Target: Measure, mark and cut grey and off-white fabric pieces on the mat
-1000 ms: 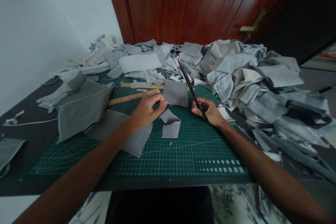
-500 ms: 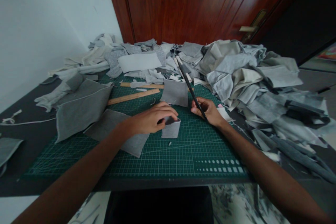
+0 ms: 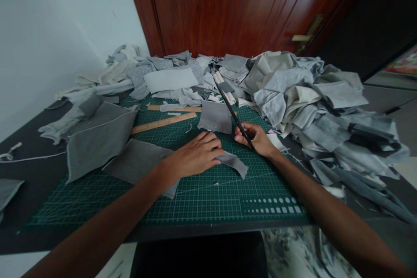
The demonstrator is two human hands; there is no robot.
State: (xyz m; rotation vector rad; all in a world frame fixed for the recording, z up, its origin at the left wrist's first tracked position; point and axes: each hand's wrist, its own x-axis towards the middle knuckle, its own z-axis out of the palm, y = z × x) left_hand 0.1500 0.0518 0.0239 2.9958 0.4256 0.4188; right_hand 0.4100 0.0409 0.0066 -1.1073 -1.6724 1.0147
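Note:
My left hand (image 3: 202, 153) is closed over one end of a small grey fabric strip (image 3: 235, 163), which juts out to the right over the green cutting mat (image 3: 208, 204). The covered end of the strip is hidden. My right hand (image 3: 252, 138) grips a long, slim black stick-like tool (image 3: 230, 106), tilted with its far end up and to the left. Behind the hands lies a square grey fabric piece (image 3: 215, 117). Part of a larger grey fabric piece (image 3: 140, 160) sits beneath my left forearm.
Two wooden rulers lie on the mat, the nearer ruler (image 3: 164, 122) slanting. A heap of fabric scraps (image 3: 289, 82) spreads along the back and right. A folded grey cloth (image 3: 100, 139) is at left. A wooden door (image 3: 211, 8) stands behind the table.
The folded small grey fabric piece under my left hand now lies opened out as a strip pointing right. My left hand has come down over it. My right hand still holds the black tool.

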